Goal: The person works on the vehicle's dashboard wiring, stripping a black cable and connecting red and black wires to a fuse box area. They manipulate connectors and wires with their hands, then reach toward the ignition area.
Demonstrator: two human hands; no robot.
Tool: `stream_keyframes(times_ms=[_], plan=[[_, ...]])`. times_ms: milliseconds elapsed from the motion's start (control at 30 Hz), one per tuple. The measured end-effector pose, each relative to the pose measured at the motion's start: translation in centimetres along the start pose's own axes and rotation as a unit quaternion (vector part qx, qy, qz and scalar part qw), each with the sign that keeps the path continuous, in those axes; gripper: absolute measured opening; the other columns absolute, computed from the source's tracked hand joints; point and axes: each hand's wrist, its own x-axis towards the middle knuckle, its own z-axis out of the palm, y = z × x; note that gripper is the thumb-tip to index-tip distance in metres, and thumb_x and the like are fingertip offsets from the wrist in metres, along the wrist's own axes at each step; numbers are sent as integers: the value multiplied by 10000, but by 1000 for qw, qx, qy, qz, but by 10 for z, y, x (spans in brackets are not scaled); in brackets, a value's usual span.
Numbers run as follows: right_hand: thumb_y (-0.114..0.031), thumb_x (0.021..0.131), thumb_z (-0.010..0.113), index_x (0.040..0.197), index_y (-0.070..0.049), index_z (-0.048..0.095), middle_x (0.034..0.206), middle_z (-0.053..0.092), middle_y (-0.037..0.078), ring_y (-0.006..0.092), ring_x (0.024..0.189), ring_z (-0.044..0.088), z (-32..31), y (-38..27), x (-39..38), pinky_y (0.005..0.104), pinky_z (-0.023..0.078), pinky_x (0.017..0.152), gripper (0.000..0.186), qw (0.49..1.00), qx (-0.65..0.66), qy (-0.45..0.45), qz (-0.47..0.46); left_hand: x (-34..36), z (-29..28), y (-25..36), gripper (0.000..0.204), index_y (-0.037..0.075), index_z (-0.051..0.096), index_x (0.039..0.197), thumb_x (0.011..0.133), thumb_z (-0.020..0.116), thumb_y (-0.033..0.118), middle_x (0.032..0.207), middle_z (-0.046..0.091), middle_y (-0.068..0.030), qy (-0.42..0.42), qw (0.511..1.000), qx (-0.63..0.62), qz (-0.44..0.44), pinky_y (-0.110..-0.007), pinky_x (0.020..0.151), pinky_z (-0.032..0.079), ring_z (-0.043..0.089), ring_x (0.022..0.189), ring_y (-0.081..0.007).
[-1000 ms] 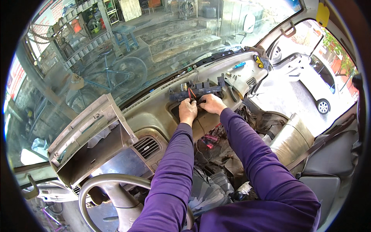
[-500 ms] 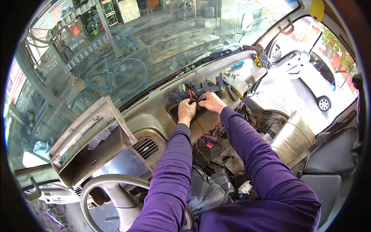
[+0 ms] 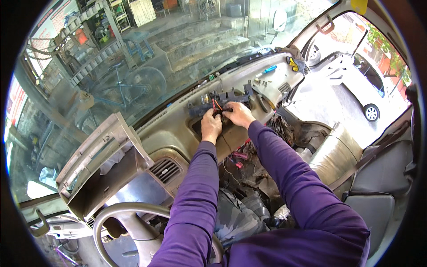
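Note:
A long black plastic fuse or relay holder (image 3: pixel 227 96) lies on the beige dashboard, above a rectangular opening. Red and orange wires (image 3: pixel 217 105) run from it down between my hands. My left hand (image 3: pixel 211 126) is closed at the lower part of these wires, fingertips pinched together. Beside it, my right hand (image 3: pixel 239 115) has its fingers bent in and pressed together at the same spot. The fingers hide the wire ends and whatever small piece is between them.
Pliers (image 3: pixel 263 103), a blue screwdriver (image 3: pixel 269 69), small metal bits and a yellow-and-grey glove (image 3: pixel 293 65) lie on the dashboard's right part. The steering wheel (image 3: pixel 129 209) and a detached trim panel (image 3: pixel 102 155) are at left. Loose wiring (image 3: pixel 281 127) hangs below the dashboard.
The whole view has shifted a little. My hands stay at the wires, with slightly changed finger positions; the left hand's fingers point more upward now.

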Motion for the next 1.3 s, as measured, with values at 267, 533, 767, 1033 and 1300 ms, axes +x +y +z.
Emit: stream_keyframes(times_ms=[267, 533, 767, 1033, 1300], plan=[[-310, 848, 728, 1064, -122, 774, 1028, 755, 137, 333, 989, 716, 1, 10, 9, 410, 556, 871, 290, 997, 2, -69, -18, 1, 3, 4, 248, 0, 687, 955, 878, 662, 233, 980, 701, -289, 67, 994, 63, -56, -513, 836, 531, 663, 977, -478], [-162, 863, 694, 1074, -2, 744, 1002, 754, 178, 284, 950, 724, -2, 17, 11, 363, 539, 873, 270, 995, 63, -79, -27, 6, 5, -7, 248, 29, 774, 978, 837, 686, 213, 958, 717, -265, -32, 998, -4, -50, -455, 845, 541, 701, 958, -416], [-367, 880, 712, 1059, -49, 769, 1035, 744, 191, 372, 1005, 701, 1, 3, 9, 434, 537, 910, 369, 996, -61, -66, 0, 6, 4, -5, 252, 13, 754, 1021, 906, 661, 216, 988, 712, -275, -10, 997, 2, -71, -457, 866, 539, 694, 982, -426], [-367, 857, 700, 1041, -32, 770, 998, 740, 219, 381, 970, 708, 0, 12, 10, 431, 538, 891, 389, 997, -9, -75, 19, 4, 1, 6, 265, 4, 750, 1030, 901, 685, 225, 1031, 722, -258, -30, 995, 8, -94, -438, 887, 527, 696, 1019, -400], [-257, 876, 668, 1053, 29, 754, 946, 754, 217, 296, 885, 728, -12, 3, 6, 380, 544, 838, 348, 993, 68, -99, 1, 10, 2, -6, 277, -8, 760, 976, 829, 708, 220, 961, 727, -263, -33, 993, -55, -101, -434, 858, 543, 705, 957, -409]])
